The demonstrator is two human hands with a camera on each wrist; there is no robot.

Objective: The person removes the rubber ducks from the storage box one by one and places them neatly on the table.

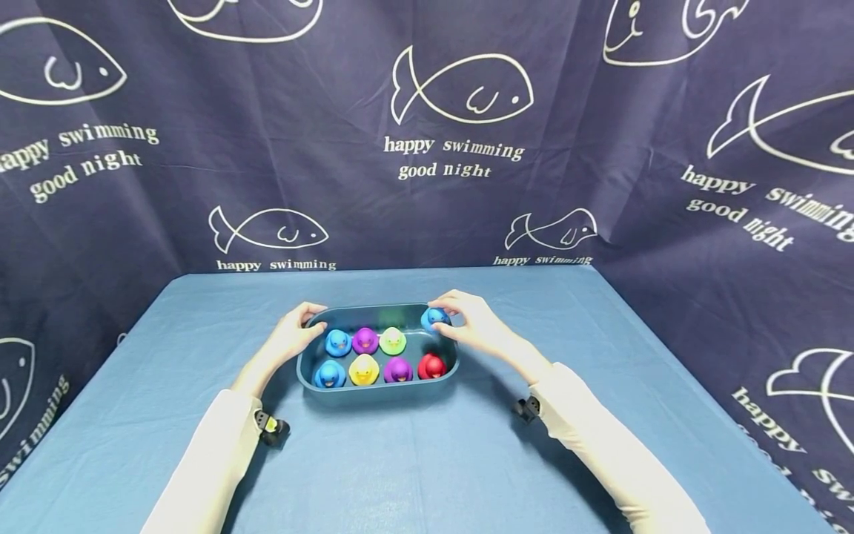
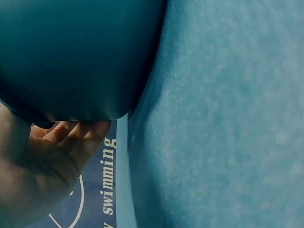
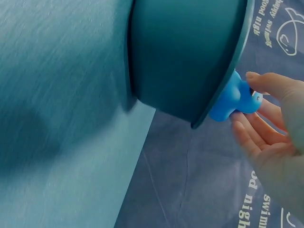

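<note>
A dark teal oval tub (image 1: 380, 394) sits mid-table. My left hand (image 1: 293, 331) grips its left end, thumb over the rim and fingers outside, seen also against the tub wall (image 2: 80, 57) in the left wrist view. At the back right corner my right hand (image 1: 477, 320) pinches a blue rubber duck (image 1: 436, 319), which shows above the rim in the right wrist view. Inside the tub, the back row holds a blue duck (image 1: 338, 343), a purple duck (image 1: 365, 341) and a pale green duck (image 1: 392, 342). In front are blue, yellow (image 1: 364, 370), purple and red ducks (image 1: 432, 366).
A blue cloth covers the table (image 1: 400, 467) around the tub. Behind and at both sides hangs a dark blue curtain (image 1: 360, 185) with white fish and lettering. Small black devices (image 1: 272, 428) are strapped at both wrists.
</note>
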